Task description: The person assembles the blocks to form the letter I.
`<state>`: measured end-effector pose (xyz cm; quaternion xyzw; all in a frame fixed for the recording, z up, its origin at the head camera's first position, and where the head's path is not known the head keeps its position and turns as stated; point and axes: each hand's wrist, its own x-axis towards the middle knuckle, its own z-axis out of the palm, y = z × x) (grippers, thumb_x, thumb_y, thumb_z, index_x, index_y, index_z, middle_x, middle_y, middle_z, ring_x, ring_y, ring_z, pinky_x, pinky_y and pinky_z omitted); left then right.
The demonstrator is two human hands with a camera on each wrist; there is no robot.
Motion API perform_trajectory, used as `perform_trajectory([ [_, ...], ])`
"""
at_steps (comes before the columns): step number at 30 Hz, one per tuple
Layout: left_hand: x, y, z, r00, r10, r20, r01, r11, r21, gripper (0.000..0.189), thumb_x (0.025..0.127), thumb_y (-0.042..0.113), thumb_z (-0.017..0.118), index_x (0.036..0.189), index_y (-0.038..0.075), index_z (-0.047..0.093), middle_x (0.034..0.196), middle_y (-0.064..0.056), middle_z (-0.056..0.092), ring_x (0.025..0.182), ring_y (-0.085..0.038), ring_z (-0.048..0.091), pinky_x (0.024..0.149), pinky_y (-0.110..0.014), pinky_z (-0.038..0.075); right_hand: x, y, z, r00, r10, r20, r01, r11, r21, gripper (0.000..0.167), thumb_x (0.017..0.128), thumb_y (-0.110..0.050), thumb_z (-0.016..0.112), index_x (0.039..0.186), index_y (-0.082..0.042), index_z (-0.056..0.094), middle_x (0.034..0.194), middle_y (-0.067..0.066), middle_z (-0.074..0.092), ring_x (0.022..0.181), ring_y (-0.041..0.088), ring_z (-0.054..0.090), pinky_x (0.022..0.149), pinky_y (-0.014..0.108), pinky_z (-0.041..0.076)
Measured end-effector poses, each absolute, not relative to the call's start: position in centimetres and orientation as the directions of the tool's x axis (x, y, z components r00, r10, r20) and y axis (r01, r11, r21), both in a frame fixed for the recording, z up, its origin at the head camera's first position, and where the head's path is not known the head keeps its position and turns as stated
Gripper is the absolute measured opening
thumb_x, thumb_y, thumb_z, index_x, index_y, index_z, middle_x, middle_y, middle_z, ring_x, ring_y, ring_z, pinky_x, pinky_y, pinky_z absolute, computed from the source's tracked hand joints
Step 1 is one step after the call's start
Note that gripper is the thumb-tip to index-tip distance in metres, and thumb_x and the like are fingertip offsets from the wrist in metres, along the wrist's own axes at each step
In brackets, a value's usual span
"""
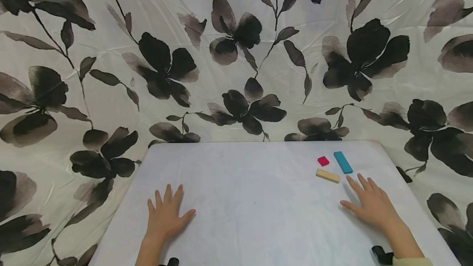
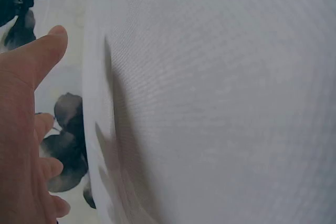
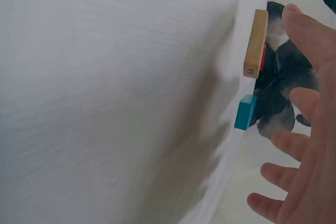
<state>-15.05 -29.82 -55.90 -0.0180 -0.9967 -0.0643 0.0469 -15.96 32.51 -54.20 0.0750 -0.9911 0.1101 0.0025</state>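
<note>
My left hand (image 1: 165, 218) is spread over the left part of the white table, holding nothing. On the right, my right hand (image 1: 375, 204) is also spread, with its fingertips just short of a flat blue block (image 1: 343, 162). Left of that block lie a small red square piece (image 1: 323, 161) and, nearer to me, a pale wooden block (image 1: 327, 175). In the right wrist view the wooden block (image 3: 256, 44) partly hides the red piece (image 3: 263, 57), and the blue block (image 3: 245, 112) is beside them. That hand's shadow falls on the tabletop, apart from the fingers.
The white tabletop (image 1: 240, 200) has its far edge against a hanging cloth (image 1: 236, 73) with dark flowers. Dark wrist devices show below the left hand and beside the right forearm, which has a yellow sleeve (image 1: 412, 261).
</note>
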Motion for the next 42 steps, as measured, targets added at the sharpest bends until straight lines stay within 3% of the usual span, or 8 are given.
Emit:
perform_trajectory([
  [9, -15.1, -29.7, -56.1, -0.998, 0.032, 0.052, 0.040, 0.986, 0.162, 0.097, 0.080, 0.076, 0.054, 0.150, 0.012, 0.036, 0.151, -0.032, 0.021, 0.131, -0.066, 0.012, 0.097, -0.078, 0.009, -17.9, 33.2, -52.7, -0.982, -0.166, 0.086, -0.185, 0.933, -0.308, 0.081, 0.087, -0.048, 0.069, 0.144, 0.001, 0.039, 0.140, 0.036, 0.036, 0.124, 0.054, 0.035, 0.094, 0.071, 0.030],
  [19, -15.0, -29.6, -56.0, -0.999, 0.041, 0.029, 0.046, 0.981, 0.191, 0.095, 0.079, 0.075, 0.057, 0.148, 0.012, 0.040, 0.149, -0.032, 0.027, 0.130, -0.064, 0.017, 0.097, -0.078, 0.013, -20.9, 34.3, -50.7, -0.990, -0.140, 0.003, -0.127, 0.889, -0.439, 0.079, 0.089, -0.039, 0.069, 0.145, 0.004, 0.035, 0.141, 0.035, 0.035, 0.128, 0.054, 0.032, 0.098, 0.069, 0.028],
  [25, -15.0, -29.7, -56.2, -0.997, 0.057, 0.054, 0.067, 0.976, 0.205, 0.092, 0.079, 0.073, 0.059, 0.147, 0.012, 0.042, 0.148, -0.031, 0.030, 0.130, -0.063, 0.021, 0.098, -0.076, 0.016, -23.1, 35.3, -50.7, -0.987, -0.161, -0.002, -0.136, 0.841, -0.524, 0.074, 0.090, -0.032, 0.070, 0.143, 0.007, 0.036, 0.139, 0.035, 0.038, 0.117, 0.053, 0.044, 0.091, 0.066, 0.040],
  [35, -15.3, -28.8, -55.6, -0.986, 0.098, 0.132, 0.127, 0.965, 0.229, 0.084, 0.080, 0.058, 0.070, 0.143, 0.009, 0.047, 0.140, -0.028, 0.044, 0.124, -0.054, 0.041, 0.093, -0.068, 0.035, -25.5, 36.9, -51.6, -0.987, -0.128, -0.100, -0.047, 0.813, -0.581, 0.079, 0.088, -0.038, 0.071, 0.143, 0.007, 0.035, 0.132, 0.038, 0.044, 0.112, 0.053, 0.050, 0.087, 0.061, 0.044],
  [42, -15.3, -27.7, -54.7, -0.993, 0.070, 0.096, 0.096, 0.949, 0.299, 0.077, 0.082, 0.052, 0.072, 0.142, 0.010, 0.049, 0.139, -0.023, 0.046, 0.123, -0.046, 0.046, 0.092, -0.065, 0.038, -26.8, 37.4, -52.6, -0.980, -0.148, -0.136, -0.026, 0.763, -0.646, 0.083, 0.085, -0.036, 0.075, 0.144, 0.007, 0.034, 0.129, 0.036, 0.047, 0.112, 0.050, 0.051, 0.089, 0.059, 0.045],
])
